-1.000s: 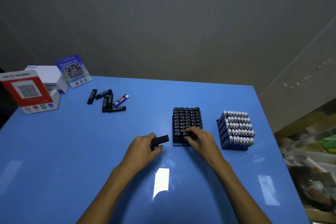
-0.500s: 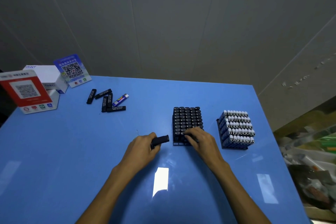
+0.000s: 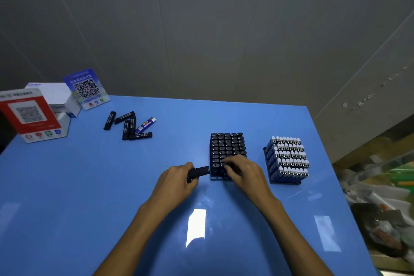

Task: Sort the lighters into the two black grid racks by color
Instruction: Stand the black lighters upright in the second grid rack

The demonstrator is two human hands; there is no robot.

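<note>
- The left hand (image 3: 177,180) grips a black lighter (image 3: 199,171); fingers curl round its left end, and the rest sticks out past the thumb side
- That lighter lies nearly level, long axis left to right, free end pointing right at the black rack (image 3: 226,155) and just short of its near-left corner
- The right hand (image 3: 245,173) rests on the near rows of the black rack, fingers bent down over the lighter tops; whether they pinch one I cannot tell
- The black rack stands mid-table (image 3: 67,186), filled with upright black lighters
- The blue rack (image 3: 286,160) stands to its right, apart from it, packed with upright blue lighters with white tops
- Loose lighters lie flat at the far left: five black ones (image 3: 128,124) in a rough cluster and a blue one (image 3: 146,125) beside them, its white end pointing far-right
- Two QR signs (image 3: 29,114) and a white box (image 3: 58,96) sit at the far-left corner
</note>
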